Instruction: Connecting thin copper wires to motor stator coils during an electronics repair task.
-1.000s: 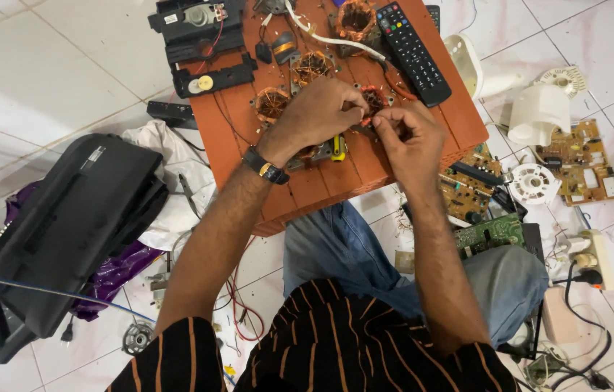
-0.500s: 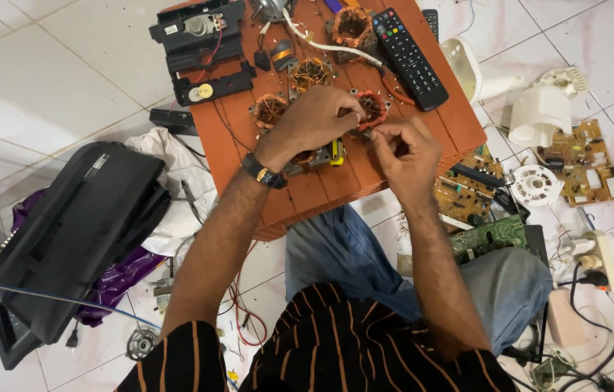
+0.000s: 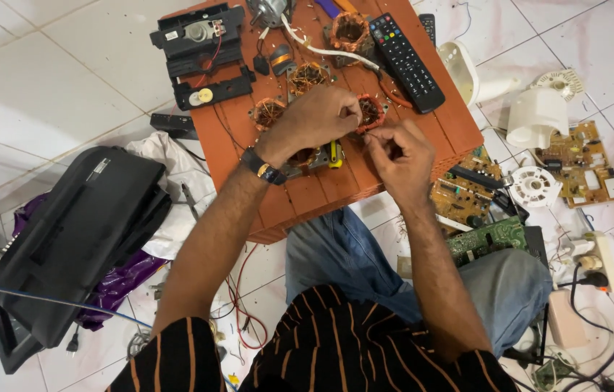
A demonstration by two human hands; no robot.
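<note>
Two hands meet over one small copper-wound coil at the middle of the orange tabletop, and that coil is the piece in work. Far to the left of the left hand, on the tiled floor, lies a black casing over purple cloth. Nearer, up and left of the left hand, a black drive mechanism rests on the tabletop's corner. The left hand, a watch on its wrist, is closed over the coil's left side, gripping it and holding it steady against the board. Around and partly under that hand sit more coils of the same kind; their windings look intact, so by my reading they are either waiting or finished, and I cannot tell which. A yellow-handled tool lies just below the left hand, untouched. The right hand sits just right of the coil with its fingertips pinched together, seemingly on a fine wire led from the winding; the strand itself is too thin to make out. I judge the work to be midway: one coil in hand, several others beside it. Above the right hand lies a black remote control. Right of that hand, on the floor, circuit boards and white plastic fan parts are scattered.
</note>
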